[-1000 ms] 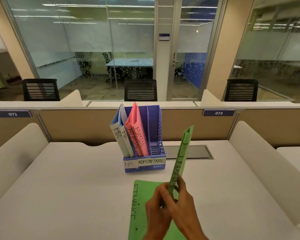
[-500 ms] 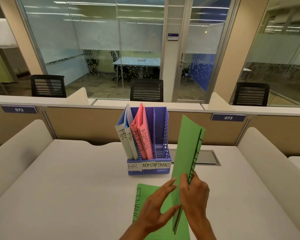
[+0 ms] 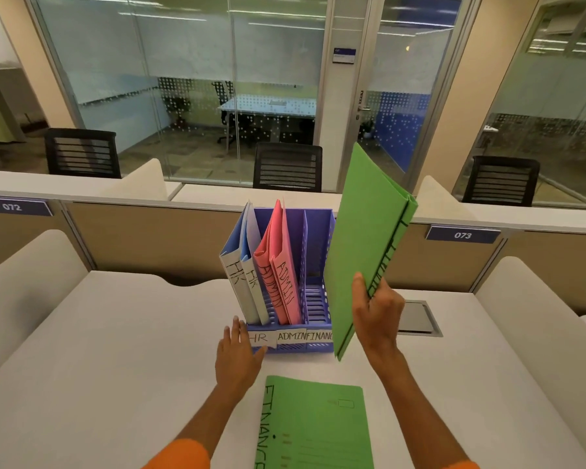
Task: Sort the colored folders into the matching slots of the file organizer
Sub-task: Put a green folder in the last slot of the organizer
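Observation:
A blue file organizer point(image 3: 313, 231) stands mid-desk with front labels HR, ADMIN and FINANCE. Two blue HR folders point(image 3: 246, 265) fill its left slot and two pink ADMIN folders point(image 3: 279, 265) its middle slot; the right slot holds nothing. My right hand point(image 3: 376, 313) grips a green folder point(image 3: 362, 245) upright, just right of the organizer and level with its right slot. My left hand point(image 3: 237, 357) lies flat, fingers apart, against the organizer's front left corner. A second green FINANCE folder point(image 3: 315, 424) lies flat on the desk in front of me.
The white desk point(image 3: 99, 367) has padded dividers on both sides and a partition behind the organizer. A grey cable hatch point(image 3: 418, 318) sits right of the organizer. Black chairs and glass walls lie beyond.
My right hand has raised the green folder and carried it forward beside the organizer. My left hand let go of it and moved to the organizer's front left corner.

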The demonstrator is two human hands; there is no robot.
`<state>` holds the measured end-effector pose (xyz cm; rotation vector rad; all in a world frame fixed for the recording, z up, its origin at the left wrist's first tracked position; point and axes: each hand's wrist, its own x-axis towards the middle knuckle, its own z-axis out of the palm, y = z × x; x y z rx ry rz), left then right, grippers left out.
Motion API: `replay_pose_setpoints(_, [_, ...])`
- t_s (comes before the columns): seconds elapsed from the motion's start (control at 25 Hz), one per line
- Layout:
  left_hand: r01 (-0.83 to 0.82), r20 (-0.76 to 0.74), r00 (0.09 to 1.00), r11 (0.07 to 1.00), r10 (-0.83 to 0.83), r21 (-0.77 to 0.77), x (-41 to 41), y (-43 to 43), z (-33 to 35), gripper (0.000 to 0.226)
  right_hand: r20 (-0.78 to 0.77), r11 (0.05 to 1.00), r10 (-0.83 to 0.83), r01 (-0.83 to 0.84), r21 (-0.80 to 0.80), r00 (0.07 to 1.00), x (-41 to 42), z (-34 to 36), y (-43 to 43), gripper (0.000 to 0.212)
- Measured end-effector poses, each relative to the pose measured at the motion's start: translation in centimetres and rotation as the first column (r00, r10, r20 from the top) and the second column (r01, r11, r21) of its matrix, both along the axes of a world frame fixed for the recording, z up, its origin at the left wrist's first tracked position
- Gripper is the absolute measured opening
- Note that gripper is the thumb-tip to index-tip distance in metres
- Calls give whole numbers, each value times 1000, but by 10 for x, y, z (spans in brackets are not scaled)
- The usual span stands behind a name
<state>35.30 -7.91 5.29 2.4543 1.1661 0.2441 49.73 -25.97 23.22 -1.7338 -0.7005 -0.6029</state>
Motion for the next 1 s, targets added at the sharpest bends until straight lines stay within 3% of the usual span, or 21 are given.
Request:
replay_pose_setpoints(0.16, [-3, -2, 1000, 994, 3, 113, 5, 4, -12, 79, 16, 999, 34, -34, -8, 999, 32, -13, 37, 14])
replay_pose_setpoints(0.28, [14, -13, 1000, 989, -12, 150, 5, 3, -18, 90, 31, 998, 45, -44, -49, 998, 51, -27, 60, 16])
replay_pose_setpoints(0.76, [32, -62, 998, 990, -24, 135, 9, 12, -28, 85, 38, 985, 135, -130, -111, 990, 93, -78, 126, 10])
replay_pose_setpoints(1.0, [32, -52, 998, 990, -25, 139, 11, 13, -29, 83, -82, 957, 182, -195, -217, 980, 90, -127, 126, 27])
